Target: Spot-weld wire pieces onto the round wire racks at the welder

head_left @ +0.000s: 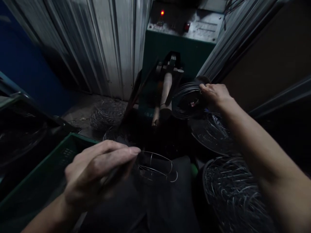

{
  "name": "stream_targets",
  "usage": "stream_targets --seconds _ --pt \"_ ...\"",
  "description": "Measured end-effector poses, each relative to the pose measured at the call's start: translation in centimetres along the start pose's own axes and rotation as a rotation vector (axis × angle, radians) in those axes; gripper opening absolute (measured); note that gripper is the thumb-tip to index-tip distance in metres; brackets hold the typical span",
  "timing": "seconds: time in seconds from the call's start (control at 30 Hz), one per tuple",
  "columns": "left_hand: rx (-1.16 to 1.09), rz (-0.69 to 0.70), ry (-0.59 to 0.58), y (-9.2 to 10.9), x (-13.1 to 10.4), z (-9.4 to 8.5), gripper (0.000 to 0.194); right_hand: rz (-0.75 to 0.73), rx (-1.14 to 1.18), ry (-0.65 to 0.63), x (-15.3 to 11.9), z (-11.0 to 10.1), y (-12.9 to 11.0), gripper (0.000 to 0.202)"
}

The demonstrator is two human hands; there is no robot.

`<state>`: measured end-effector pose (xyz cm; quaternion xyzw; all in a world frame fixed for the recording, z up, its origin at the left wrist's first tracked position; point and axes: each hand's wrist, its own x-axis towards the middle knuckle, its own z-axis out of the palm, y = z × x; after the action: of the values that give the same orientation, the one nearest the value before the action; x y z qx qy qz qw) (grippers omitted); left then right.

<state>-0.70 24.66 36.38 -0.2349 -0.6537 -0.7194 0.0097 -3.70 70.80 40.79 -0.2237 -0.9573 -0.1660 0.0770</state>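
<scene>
Dim, murky view with deep shadow below, light on the corrugated wall (102, 48), blurred stretched edges.

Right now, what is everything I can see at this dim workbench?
Green machine with grey top panel: one, back centre, red light lit.
Wooden-handled lever: one, tan, in front of the machine.
Silver wire ring frame: one, centre, at the left fingertips.
Bundle of silver wire rings: one, right of the lever, in the right hand's grip.
Round trays of wire rings: two, dark, right side.
Green plastic crate: one, lower left.
Corrugated metal wall: grey, behind.
Left hand: holding the frame.
Right hand: closed on the bundle.
</scene>
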Motion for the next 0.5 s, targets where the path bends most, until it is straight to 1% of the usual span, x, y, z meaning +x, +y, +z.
stream_targets --seconds 0.03,0.07,0.13,0.17,0.2,0.23,0.3,0.37,0.43,0.5 --pt "0.062 0.116 -0.11 -0.5 0.4 0.2 0.033 0.006 -0.003 -0.008 -1.0 0.1 0.5 0.051" --pt "0.115 0.232 -0.18 -1.0 0.5 0.4 0.038 0.015 -0.004 -0.003 -2.2 0.4 0.8 0.051" --pt "0.192 0.455 -0.241 -1.8 0.5 0.9 0.05 0.067 0.013 0.039 -5.6 1.7 0.6 0.048" --pt "0.232 0.556 -0.289 -2.0 0.4 1.2 0.053 0.104 0.032 0.061 -7.7 2.7 0.0 0.047" --pt "0.257 0.618 -0.336 -2.2 0.3 1.6 0.054 0.152 0.06 0.071 -9.8 4.0 -0.8 0.045" --pt "0.261 0.639 -0.383 -2.4 0.2 2.0 0.053 0.193 0.089 0.034 -12.0 5.5 -1.9 0.042" --pt "0.236 0.624 -0.458 -2.6 0.2 2.8 0.045 0.196 0.12 -0.036 -15.9 8.6 -4.4 0.036" --pt "0.201 0.605 -0.49 -3.0 0.3 3.7 0.039 0.183 0.152 -0.115 -18.4 11.2 -6.8 0.033" --pt "0.188 0.591 -0.514 -3.4 0.2 4.2 0.036 0.198 0.187 -0.182 -19.2 12.7 -8.5 0.033" --pt "0.196 0.573 -0.525 -3.8 0.0 4.5 0.033 0.255 0.215 -0.226 -18.4 13.1 -9.3 0.034"
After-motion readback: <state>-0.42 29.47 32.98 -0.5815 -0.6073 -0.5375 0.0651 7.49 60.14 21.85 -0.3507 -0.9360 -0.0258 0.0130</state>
